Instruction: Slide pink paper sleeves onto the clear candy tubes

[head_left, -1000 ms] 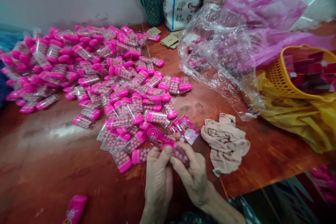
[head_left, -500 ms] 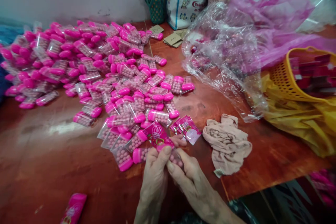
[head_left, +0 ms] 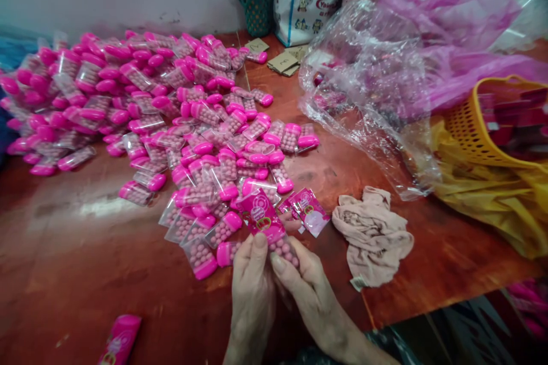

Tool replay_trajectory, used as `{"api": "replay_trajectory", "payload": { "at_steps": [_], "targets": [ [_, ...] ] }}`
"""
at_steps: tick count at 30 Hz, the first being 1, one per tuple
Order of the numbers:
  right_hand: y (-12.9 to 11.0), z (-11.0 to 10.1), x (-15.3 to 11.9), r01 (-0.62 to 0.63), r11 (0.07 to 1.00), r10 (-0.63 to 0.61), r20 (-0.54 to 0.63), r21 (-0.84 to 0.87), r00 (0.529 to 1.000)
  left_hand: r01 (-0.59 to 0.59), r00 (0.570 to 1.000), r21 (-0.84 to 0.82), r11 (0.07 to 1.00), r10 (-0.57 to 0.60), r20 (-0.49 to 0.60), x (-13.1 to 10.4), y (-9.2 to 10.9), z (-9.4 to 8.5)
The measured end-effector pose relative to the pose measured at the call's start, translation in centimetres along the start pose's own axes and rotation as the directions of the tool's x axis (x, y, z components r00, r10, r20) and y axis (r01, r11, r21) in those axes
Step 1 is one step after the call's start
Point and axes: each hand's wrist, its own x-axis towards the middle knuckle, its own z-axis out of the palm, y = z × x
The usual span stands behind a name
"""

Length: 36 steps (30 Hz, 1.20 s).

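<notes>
My left hand (head_left: 253, 285) pinches a printed pink packet (head_left: 262, 215) between thumb and fingers, its printed face upward. Close against it, my right hand (head_left: 314, 285) grips a clear container of pink balls (head_left: 284, 251), with the thumb lying on its near side. The lower end of the packet overlaps the container. Just beyond my hands is a large pile of similar clear containers with bright pink caps (head_left: 205, 165). More pink packets (head_left: 310, 211) lie to the right of the held one. Part of the held container is hidden by my fingers.
A crumpled beige cloth (head_left: 371, 236) lies right of my hands. Farther right are clear plastic wrap (head_left: 368, 80) and a yellow basket (head_left: 475, 125) on a yellow bag. A pink pack (head_left: 121, 339) is at the lower left. Bags (head_left: 306, 0) stand at the back.
The held packet now lies flatter, with more of its print showing. My left thumb has shifted slightly left, and more balls of the held container show.
</notes>
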Motion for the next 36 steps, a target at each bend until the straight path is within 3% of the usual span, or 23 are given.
{"api": "replay_trajectory", "payload": {
  "at_steps": [2, 5, 9, 11, 14, 16, 19, 21, 23, 26, 28, 33, 36],
  "targets": [
    [0.2, 0.2, -0.3, 0.021, 0.993, -0.032, -0.099, -0.115, 0.995, 0.008, 0.999, 0.006, 1.0, -0.007, -0.049, -0.4, -0.6, 0.1],
    [0.3, 0.6, -0.1, 0.074, 0.986, -0.095, -0.141, -0.148, 0.985, 0.032, 0.995, -0.015, 0.999, -0.034, -0.089, -0.6, -1.0, 0.3],
    [-0.1, 0.4, 0.8, 0.106, 0.986, -0.119, -0.099, -0.125, 0.988, 0.073, 0.996, -0.026, 0.997, -0.071, 0.047, 0.1, -0.5, 0.5],
    [-0.5, -0.4, 1.2, 0.159, 0.975, -0.17, -0.055, -0.158, 0.984, 0.052, 0.998, -0.042, 0.998, -0.051, 0.029, 0.4, -0.1, 0.4],
    [-1.3, -2.0, 1.5, 0.293, 0.903, -0.366, -0.207, -0.314, 0.907, -0.031, 0.998, 0.015, 0.999, 0.032, -0.054, 0.4, 0.1, 0.0],
    [-1.6, -2.6, 1.7, 0.337, 0.869, -0.445, -0.277, -0.362, 0.852, -0.033, 0.999, 0.095, 0.995, 0.033, 0.006, 0.3, -0.1, -0.4],
    [-1.5, -2.3, 2.2, 0.29, 0.949, -0.313, -0.229, -0.126, 0.922, -0.008, 0.995, 0.174, 0.985, -0.01, 0.099, -0.1, -0.7, -0.4],
    [-1.0, -1.4, 2.4, 0.212, 0.975, -0.191, -0.232, 0.07, 0.954, -0.011, 0.998, 0.199, 0.98, -0.001, 0.06, -0.3, -1.1, -0.1],
    [-0.4, -0.5, 2.5, 0.194, 0.975, -0.152, -0.309, 0.112, 0.939, -0.026, 0.999, 0.225, 0.974, 0.035, -0.034, -0.5, -1.3, 0.4],
    [0.3, 0.6, 2.3, 0.222, 0.975, -0.188, -0.453, 0.023, 0.871, -0.063, 0.977, 0.263, 0.963, 0.114, -0.181, -0.6, -1.4, 1.0],
    [0.7, 0.9, 2.2, 0.207, 0.978, -0.171, -0.484, 0.022, 0.858, -0.08, 0.971, 0.274, 0.958, 0.137, -0.196, -0.4, -1.4, 1.2],
    [0.8, -0.3, 2.6, 0.154, 0.968, -0.078, -0.349, 0.197, 0.934, -0.072, 0.997, 0.238, 0.969, 0.074, 0.0, 0.4, -1.0, 0.6],
    [0.4, -1.6, 3.2, 0.197, 0.942, -0.106, -0.314, 0.272, 0.943, -0.04, 0.994, 0.236, 0.971, 0.015, 0.109, 0.5, -0.5, 0.0]
  ]
}}
